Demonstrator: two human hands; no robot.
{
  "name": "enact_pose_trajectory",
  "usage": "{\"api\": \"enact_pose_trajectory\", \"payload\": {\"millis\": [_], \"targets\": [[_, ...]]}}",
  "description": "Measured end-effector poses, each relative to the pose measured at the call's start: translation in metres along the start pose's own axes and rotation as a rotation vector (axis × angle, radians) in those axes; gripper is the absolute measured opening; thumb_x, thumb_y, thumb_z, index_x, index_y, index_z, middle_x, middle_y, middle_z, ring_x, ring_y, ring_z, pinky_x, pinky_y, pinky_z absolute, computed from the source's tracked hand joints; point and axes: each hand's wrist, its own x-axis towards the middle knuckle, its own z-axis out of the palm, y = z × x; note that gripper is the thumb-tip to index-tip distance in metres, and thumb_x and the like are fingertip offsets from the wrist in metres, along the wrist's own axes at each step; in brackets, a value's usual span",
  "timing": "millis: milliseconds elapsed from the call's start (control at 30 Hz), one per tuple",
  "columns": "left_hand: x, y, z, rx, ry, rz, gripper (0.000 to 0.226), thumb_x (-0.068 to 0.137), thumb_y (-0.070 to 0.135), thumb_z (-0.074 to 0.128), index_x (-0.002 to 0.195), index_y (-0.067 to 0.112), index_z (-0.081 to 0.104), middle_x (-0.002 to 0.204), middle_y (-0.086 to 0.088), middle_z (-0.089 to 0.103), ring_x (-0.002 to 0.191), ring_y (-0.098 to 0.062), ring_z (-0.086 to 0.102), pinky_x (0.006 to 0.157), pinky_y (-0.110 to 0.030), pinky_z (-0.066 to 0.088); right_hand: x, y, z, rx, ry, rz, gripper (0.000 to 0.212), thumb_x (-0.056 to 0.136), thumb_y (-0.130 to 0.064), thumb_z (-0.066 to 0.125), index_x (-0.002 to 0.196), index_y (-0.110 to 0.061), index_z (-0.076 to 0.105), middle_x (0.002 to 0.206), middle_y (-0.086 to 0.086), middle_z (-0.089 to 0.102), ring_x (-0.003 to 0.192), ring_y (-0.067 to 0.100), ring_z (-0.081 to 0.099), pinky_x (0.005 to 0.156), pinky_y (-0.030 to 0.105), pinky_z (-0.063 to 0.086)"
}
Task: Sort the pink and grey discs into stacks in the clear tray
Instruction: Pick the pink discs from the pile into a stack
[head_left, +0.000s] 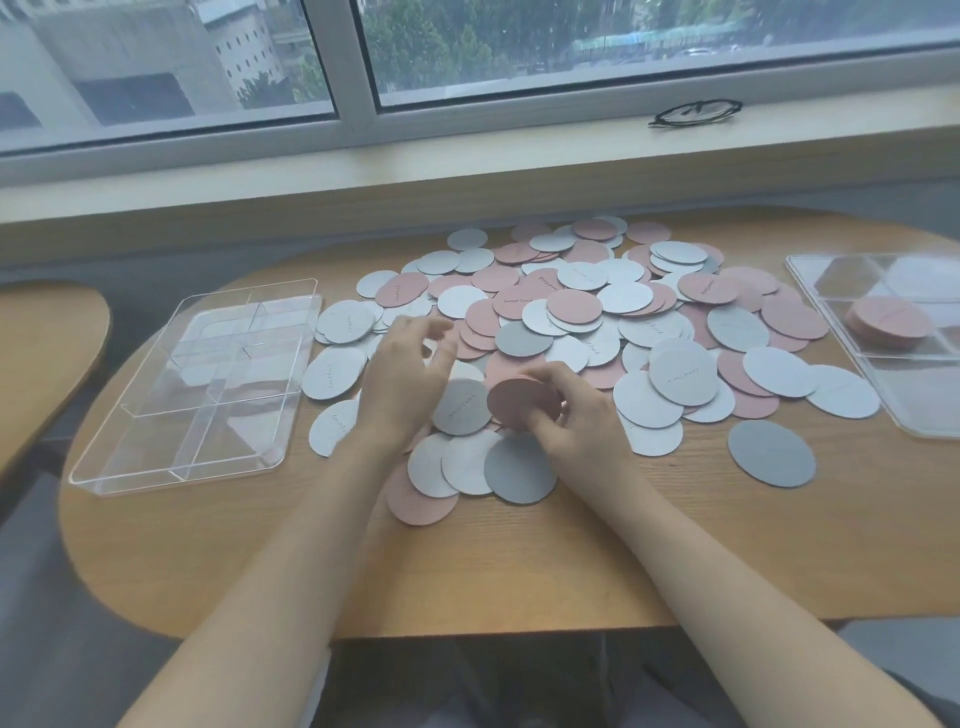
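A wide heap of pink and grey discs (613, 312) covers the middle of the wooden table. My right hand (576, 410) grips a small stack of pink discs (522, 402), tilted on edge just above the heap. My left hand (402, 374) hovers over the heap's left side with fingers relaxed and spread, holding nothing. A clear divided tray (156, 467) sits to the left with no discs in it. A second clear tray (841, 332) at the right edge holds a stack of pink discs (888, 322).
The table (467, 571) has a rounded edge and bare wood in front of the heap. A window sill runs along the back, with a pair of black glasses (696, 111) on it. Another table's corner (47, 353) shows at the left.
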Motion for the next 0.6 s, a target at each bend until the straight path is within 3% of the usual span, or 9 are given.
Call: {"api": "enact_pose_trajectory", "payload": {"millis": [67, 167, 267, 367, 433, 500, 567, 600], "targets": [[0.025, 0.000, 0.009, 0.145, -0.058, -0.070, 0.036, 0.097, 0.032, 0.056, 0.130, 0.020, 0.061, 0.125, 0.000, 0.057, 0.110, -0.019, 0.057, 0.096, -0.040, 0.048, 0.000, -0.002, -0.002, 0.027, 0.002, 0.035, 0.028, 0.082, -0.003, 0.066, 0.105, -0.020, 0.066, 0.087, -0.016, 0.067, 0.069, -0.008, 0.055, 0.064, 0.006, 0.038], [0.049, 0.002, 0.027, 0.336, -0.158, -0.112, 0.050, 0.094, 0.043, 0.058, 0.138, 0.019, 0.056, 0.138, -0.004, 0.051, 0.127, -0.027, 0.047, 0.103, -0.043, 0.044, 0.000, -0.002, -0.001, 0.049, 0.013, 0.051, 0.028, 0.083, -0.004, 0.065, 0.104, -0.021, 0.065, 0.088, -0.015, 0.068, 0.068, -0.007, 0.056, 0.063, 0.007, 0.038], [0.061, 0.005, 0.041, 0.489, -0.193, -0.124, 0.059, 0.088, 0.059, 0.062, 0.132, 0.019, 0.059, 0.136, -0.006, 0.050, 0.129, -0.029, 0.043, 0.103, -0.042, 0.042, 0.000, -0.001, -0.002, 0.071, 0.031, 0.072, 0.029, 0.082, -0.003, 0.064, 0.103, -0.022, 0.065, 0.085, -0.017, 0.067, 0.069, -0.006, 0.056, 0.062, 0.007, 0.038], [0.070, 0.004, 0.045, 0.534, -0.171, -0.133, 0.061, 0.082, 0.060, 0.068, 0.126, 0.018, 0.061, 0.131, -0.007, 0.052, 0.129, -0.028, 0.043, 0.102, -0.041, 0.041, 0.000, -0.002, -0.001, 0.086, 0.028, 0.080, 0.028, 0.082, -0.002, 0.064, 0.104, -0.020, 0.065, 0.084, -0.016, 0.066, 0.067, -0.006, 0.056, 0.062, 0.009, 0.039], [0.077, 0.003, 0.047, 0.526, -0.184, -0.156, 0.056, 0.079, 0.057, 0.072, 0.117, 0.018, 0.062, 0.126, -0.007, 0.054, 0.125, -0.029, 0.046, 0.097, -0.040, 0.042, 0.000, -0.002, -0.001, 0.084, 0.020, 0.076, 0.028, 0.082, -0.003, 0.063, 0.104, -0.020, 0.064, 0.085, -0.013, 0.067, 0.067, -0.005, 0.055, 0.062, 0.009, 0.039], [0.080, 0.003, 0.047, 0.488, -0.183, -0.174, 0.044, 0.073, 0.055, 0.077, 0.095, 0.019, 0.062, 0.115, -0.007, 0.059, 0.114, -0.030, 0.053, 0.082, -0.038, 0.044, 0.000, -0.001, 0.000, 0.085, 0.018, 0.079, 0.028, 0.081, -0.002, 0.063, 0.104, -0.020, 0.064, 0.086, -0.013, 0.067, 0.067, -0.006, 0.055, 0.063, 0.009, 0.039], [0.079, 0.004, 0.044, 0.405, -0.174, -0.190, 0.040, 0.069, 0.048, 0.083, 0.074, 0.021, 0.053, 0.100, -0.006, 0.063, 0.101, -0.031, 0.060, 0.070, -0.035, 0.041, 0.001, -0.001, 0.000, 0.081, 0.020, 0.079, 0.029, 0.081, -0.003, 0.063, 0.104, -0.020, 0.065, 0.086, -0.013, 0.067, 0.068, -0.007, 0.055, 0.063, 0.009, 0.039], [0.078, 0.006, 0.043, 0.344, -0.178, -0.207, 0.040, 0.069, 0.043, 0.085, 0.074, 0.022, 0.051, 0.096, -0.005, 0.063, 0.097, -0.030, 0.060, 0.070, -0.035, 0.043, 0.000, -0.001, 0.000, 0.078, 0.021, 0.079, 0.028, 0.081, -0.003, 0.063, 0.104, -0.020, 0.064, 0.086, -0.013, 0.067, 0.068, -0.007, 0.055, 0.063, 0.009, 0.039]]}}
